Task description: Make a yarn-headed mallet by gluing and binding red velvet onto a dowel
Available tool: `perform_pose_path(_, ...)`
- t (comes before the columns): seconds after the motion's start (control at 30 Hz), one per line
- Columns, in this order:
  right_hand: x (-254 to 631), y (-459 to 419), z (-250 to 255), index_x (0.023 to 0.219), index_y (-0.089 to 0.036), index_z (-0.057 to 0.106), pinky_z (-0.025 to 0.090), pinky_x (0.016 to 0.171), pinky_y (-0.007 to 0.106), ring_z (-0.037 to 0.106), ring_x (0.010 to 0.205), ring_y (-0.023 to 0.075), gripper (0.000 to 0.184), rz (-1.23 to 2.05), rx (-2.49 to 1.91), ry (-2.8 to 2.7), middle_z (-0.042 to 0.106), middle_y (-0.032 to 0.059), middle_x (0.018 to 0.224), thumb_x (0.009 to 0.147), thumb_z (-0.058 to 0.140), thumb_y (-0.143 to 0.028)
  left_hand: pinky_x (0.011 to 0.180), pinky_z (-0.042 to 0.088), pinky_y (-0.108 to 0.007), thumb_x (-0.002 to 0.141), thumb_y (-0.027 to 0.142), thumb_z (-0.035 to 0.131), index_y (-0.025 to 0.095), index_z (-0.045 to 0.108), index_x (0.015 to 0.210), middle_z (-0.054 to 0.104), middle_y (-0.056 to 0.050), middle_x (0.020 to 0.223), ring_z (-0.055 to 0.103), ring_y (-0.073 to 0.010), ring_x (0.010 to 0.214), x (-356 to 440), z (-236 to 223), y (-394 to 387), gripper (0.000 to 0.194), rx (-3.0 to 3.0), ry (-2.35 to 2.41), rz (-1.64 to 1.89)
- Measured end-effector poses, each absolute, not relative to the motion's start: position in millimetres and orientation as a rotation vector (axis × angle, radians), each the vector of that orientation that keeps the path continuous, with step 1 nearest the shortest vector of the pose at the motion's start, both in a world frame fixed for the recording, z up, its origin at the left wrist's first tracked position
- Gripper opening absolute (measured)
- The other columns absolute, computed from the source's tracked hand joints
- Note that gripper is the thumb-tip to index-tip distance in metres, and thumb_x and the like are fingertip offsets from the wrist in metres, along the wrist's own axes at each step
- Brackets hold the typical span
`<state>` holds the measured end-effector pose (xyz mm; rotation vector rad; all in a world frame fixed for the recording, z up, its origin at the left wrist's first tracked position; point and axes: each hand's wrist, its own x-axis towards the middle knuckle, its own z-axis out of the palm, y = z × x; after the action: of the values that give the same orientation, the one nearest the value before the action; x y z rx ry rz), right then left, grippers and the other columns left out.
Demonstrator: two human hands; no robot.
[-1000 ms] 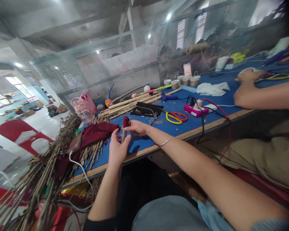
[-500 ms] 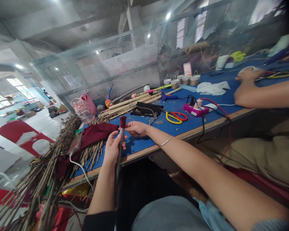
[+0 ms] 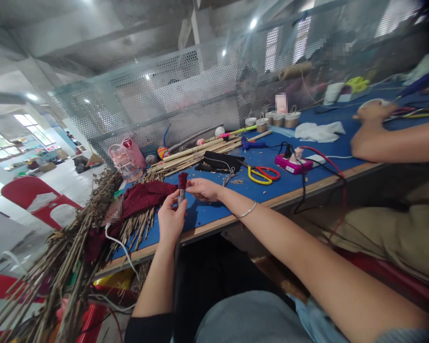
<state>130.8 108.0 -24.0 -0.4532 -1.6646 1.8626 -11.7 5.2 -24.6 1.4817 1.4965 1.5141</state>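
A dark stick (image 3: 182,194), its top wrapped in dark red cloth (image 3: 182,180), stands nearly upright above the table's front edge. My left hand (image 3: 171,216) is closed around it just below the cloth. With fingertips pinched together, my right hand (image 3: 204,189) touches the right side of the wrapped cloth; any small piece between those fingers is too small to make out. Behind my left hand, a larger dark red cloth (image 3: 148,196) lies over a bundle of dry stalks (image 3: 67,252).
Yellow-and-red-handled scissors (image 3: 263,175), a black cloth (image 3: 218,162), a blue glue gun (image 3: 253,144) and a magenta power strip (image 3: 293,163) lie on the blue table (image 3: 214,214). Pale sticks (image 3: 200,151) are behind. At right rests another person's arm (image 3: 396,140).
The left fingers have shifted on the stick and now wrap it from the front. My right hand stays pinched at the cloth. The view has moved slightly.
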Motion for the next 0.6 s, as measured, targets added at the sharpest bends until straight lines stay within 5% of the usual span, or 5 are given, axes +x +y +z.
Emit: perform_pose_path(0.6,136.8,112.3,-24.0,0.08,-0.013,0.057,0.013,0.032,0.018,0.021,0.032,0.0036,0.016,1.771,-0.485,-1.748,0.034,-0.0109,0.039,0.076,0.063,-0.027,0.038,0.041,-0.02,0.075,0.033,0.064,0.016,0.058,0.119,0.063,-0.002,0.08,0.052,-0.0081,0.046,-9.5,-18.7,2.1,0.048,1.472,1.557,1.475)
